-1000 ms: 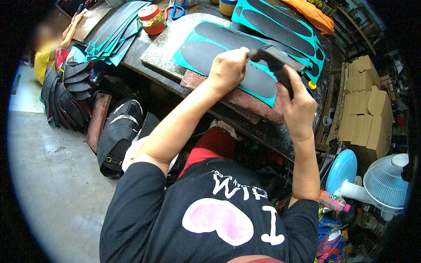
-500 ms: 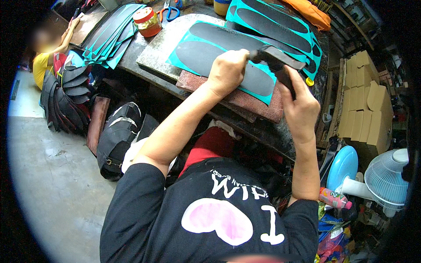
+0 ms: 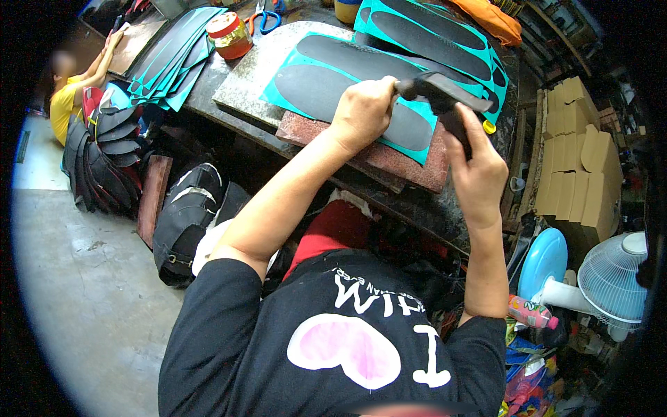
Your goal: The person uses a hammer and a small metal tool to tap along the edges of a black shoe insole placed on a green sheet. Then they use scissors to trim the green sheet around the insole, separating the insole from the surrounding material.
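- Gripping black-handled hammer [image 3: 448, 104]: right hand [image 3: 479, 167], fingers wrapped around handle; left hand [image 3: 363, 112] curled closed, contents hidden.
- Risk: mis-aimed hammer could hit left hand, just beside its head.
- Flat teal sheet with black ovals [image 3: 313, 88] lies on reddish speckled slab [image 3: 436, 170], tabletop's [image 3: 307, 10] near edge.
- Beyond right edge: brown cardboard boxes [image 3: 577, 177], white fan [image 3: 615, 278].

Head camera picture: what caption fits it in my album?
The right hand grips a dark hammer over a teal-and-black sheet, with the left hand closed near the hammer's head.
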A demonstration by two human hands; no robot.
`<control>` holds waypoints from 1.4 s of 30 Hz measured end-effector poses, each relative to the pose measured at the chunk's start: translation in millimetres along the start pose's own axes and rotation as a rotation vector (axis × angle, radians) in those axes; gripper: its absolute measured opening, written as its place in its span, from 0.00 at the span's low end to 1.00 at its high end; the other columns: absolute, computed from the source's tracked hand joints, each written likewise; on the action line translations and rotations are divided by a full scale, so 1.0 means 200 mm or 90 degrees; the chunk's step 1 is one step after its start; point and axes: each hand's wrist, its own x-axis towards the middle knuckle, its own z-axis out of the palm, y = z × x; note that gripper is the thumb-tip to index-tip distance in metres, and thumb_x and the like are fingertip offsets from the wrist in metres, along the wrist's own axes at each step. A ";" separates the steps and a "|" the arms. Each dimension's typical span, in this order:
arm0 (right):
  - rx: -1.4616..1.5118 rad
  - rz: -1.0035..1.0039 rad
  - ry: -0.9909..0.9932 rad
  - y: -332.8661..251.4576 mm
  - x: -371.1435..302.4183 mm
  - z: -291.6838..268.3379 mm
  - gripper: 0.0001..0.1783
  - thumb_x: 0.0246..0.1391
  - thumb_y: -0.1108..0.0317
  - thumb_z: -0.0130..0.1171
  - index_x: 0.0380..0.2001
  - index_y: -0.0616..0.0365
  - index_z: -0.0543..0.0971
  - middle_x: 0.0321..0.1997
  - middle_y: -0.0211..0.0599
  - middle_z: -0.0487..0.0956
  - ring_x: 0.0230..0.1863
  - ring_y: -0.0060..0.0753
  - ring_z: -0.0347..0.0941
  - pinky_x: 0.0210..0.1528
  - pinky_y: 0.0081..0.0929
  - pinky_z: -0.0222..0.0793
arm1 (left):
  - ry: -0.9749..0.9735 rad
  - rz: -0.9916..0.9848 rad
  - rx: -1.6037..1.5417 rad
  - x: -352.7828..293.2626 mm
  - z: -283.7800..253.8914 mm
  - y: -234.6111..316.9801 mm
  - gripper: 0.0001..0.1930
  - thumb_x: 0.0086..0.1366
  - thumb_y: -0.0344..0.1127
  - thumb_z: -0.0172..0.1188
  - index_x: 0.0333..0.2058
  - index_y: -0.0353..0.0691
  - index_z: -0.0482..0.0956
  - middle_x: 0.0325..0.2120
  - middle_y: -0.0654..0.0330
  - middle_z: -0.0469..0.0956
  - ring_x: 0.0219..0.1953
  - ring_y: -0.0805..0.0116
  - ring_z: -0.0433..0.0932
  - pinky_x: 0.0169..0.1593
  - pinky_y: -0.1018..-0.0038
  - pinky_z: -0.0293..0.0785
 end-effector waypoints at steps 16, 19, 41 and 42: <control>0.025 0.015 0.025 0.06 -0.03 0.00 0.21 0.54 0.63 0.63 0.51 0.51 0.76 0.44 0.47 0.80 0.41 0.50 0.79 0.40 0.37 0.74 | 0.006 -0.005 -0.057 0.00 0.03 0.04 0.08 0.59 0.29 0.61 0.36 0.37 0.73 0.25 0.51 0.79 0.28 0.54 0.80 0.33 0.64 0.76; 0.063 0.060 0.038 0.11 -0.06 -0.04 0.22 0.57 0.61 0.60 0.55 0.49 0.75 0.46 0.47 0.80 0.45 0.48 0.79 0.45 0.35 0.74 | 0.125 -0.402 -0.459 0.02 -0.03 -0.02 0.06 0.60 0.28 0.61 0.35 0.36 0.75 0.25 0.58 0.80 0.27 0.69 0.80 0.33 0.73 0.77; 0.032 -0.009 0.022 -0.02 0.09 0.08 0.21 0.53 0.61 0.63 0.51 0.47 0.76 0.44 0.42 0.81 0.40 0.47 0.79 0.40 0.35 0.75 | 0.075 -0.135 -0.097 -0.01 -0.09 -0.09 0.05 0.59 0.28 0.60 0.34 0.37 0.74 0.25 0.50 0.79 0.29 0.57 0.81 0.34 0.67 0.76; -0.007 0.011 0.015 0.00 0.09 0.06 0.22 0.54 0.60 0.62 0.53 0.44 0.76 0.45 0.39 0.81 0.41 0.46 0.79 0.41 0.35 0.75 | 0.096 -0.255 -0.243 -0.01 -0.09 -0.11 0.05 0.59 0.28 0.60 0.34 0.36 0.75 0.26 0.51 0.79 0.29 0.60 0.82 0.34 0.68 0.77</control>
